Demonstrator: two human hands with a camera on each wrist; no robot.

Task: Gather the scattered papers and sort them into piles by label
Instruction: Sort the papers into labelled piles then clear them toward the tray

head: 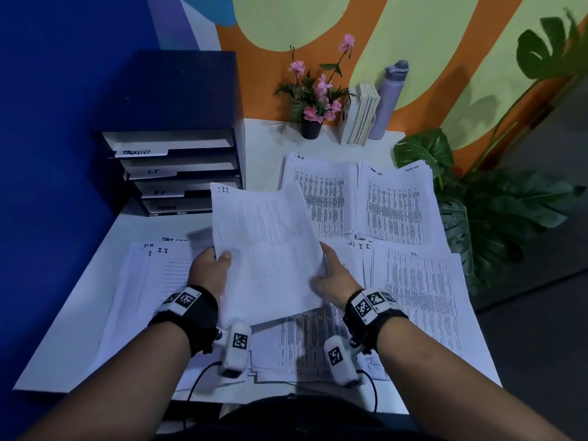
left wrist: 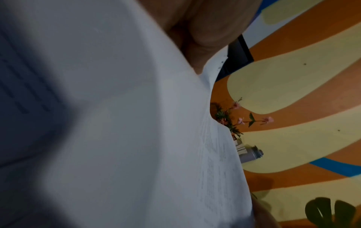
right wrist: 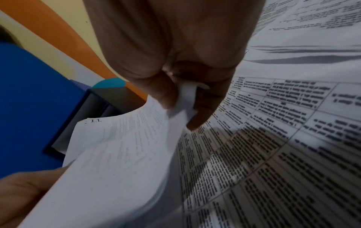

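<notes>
You are holding one I.T. sheet (head: 267, 249) above the tabletop (head: 63, 329), your left hand (head: 211, 268) gripping its left edge and your right hand (head: 334, 278) pinching the right. It is sagging, light and floppy, so keep both edges supported. Four paper spreads are lying below; exact sheet counts cannot be told.

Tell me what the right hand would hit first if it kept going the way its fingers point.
Probably the H.R. pile beyond the right hand, which grips the I.T. sheets; depth is unclear.
</notes>
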